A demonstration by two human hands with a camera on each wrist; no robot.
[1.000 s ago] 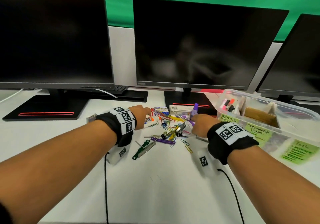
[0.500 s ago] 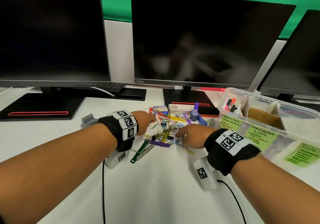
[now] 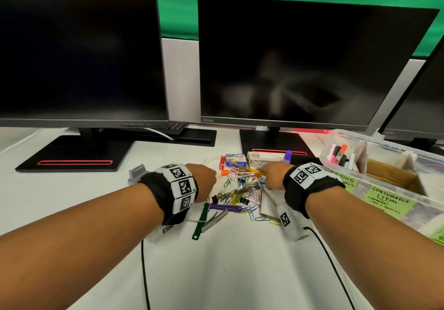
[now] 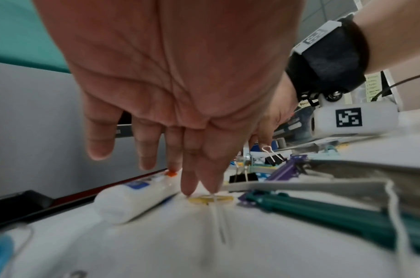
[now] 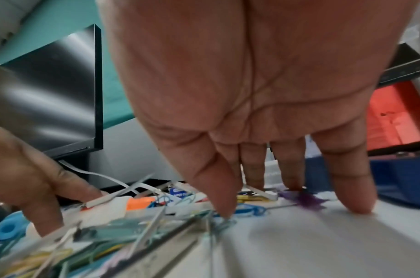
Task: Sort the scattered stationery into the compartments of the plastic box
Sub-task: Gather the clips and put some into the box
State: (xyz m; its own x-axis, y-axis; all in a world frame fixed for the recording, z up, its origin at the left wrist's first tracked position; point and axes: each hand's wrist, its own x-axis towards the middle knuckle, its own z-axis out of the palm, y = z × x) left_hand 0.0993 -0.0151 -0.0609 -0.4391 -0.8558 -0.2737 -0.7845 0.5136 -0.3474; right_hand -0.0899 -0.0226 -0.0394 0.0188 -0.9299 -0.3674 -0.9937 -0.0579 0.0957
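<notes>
A heap of coloured paper clips and binder clips (image 3: 240, 193) lies on the white desk between my hands. My left hand (image 3: 206, 177) is at its left edge; in the left wrist view thumb and forefinger (image 4: 189, 186) pinch a yellow paper clip (image 4: 211, 199) against the desk, beside a white tube with an orange cap (image 4: 133, 195). At the heap's right edge my right hand (image 3: 272, 175) has straight fingers, with fingertips (image 5: 356, 203) on the desk and the thumb on a clip (image 5: 228, 222). The clear plastic box (image 3: 394, 201) stands to the right, markers (image 3: 338, 152) in its first compartment.
A green clip bar (image 3: 200, 220), a purple bar (image 3: 225, 207), small staple boxes (image 3: 236, 160) and a purple glue stick (image 3: 287, 156) surround the heap. Black monitor stands (image 3: 72, 153) sit behind. A grey tool (image 3: 137, 172) lies left of my left wrist.
My right hand went from the glue stick into the heap, then back a little toward its right edge. The left hand stayed at the left edge.
</notes>
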